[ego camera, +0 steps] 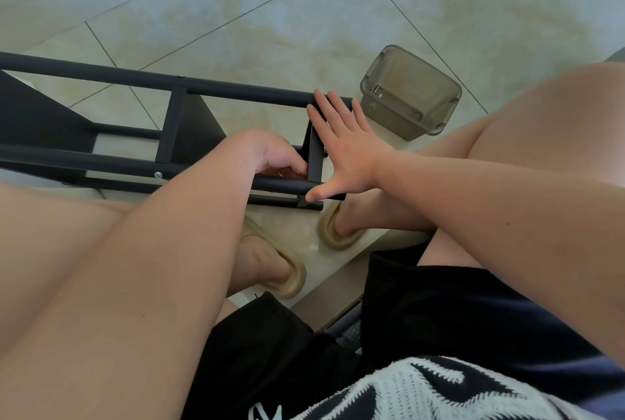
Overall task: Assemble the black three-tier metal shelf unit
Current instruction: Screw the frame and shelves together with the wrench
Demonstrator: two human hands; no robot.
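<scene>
The black shelf unit (169, 122) lay on its side on the tiled floor (270, 14), just beyond the seated person's sandalled feet (338, 233). Its length ran off toward the left, and no edge of the floor showed near it.

Much looked done. Long poles (236, 90) ran along the frame, and a middle tier (172, 125) sat between them with screw heads (157, 175) showing at its joints. A further dark panel was partly visible at far left.

The work stood at the end tier (314, 156), nearest the feet. The right hand (341, 145) was spread flat, fingers straight, pressing on the far pole and this tier and holding nothing. The left hand (267, 152) was curled at the joint of the near pole and end tier. Whether its grip had a fastener, a tool or only the pole could not be told.

A smoky plastic container (411, 95) stood on the floor just beyond the unit's end, with small hardware inside.

Probably what remained was fastening this last tier, then standing the unit upright.
</scene>
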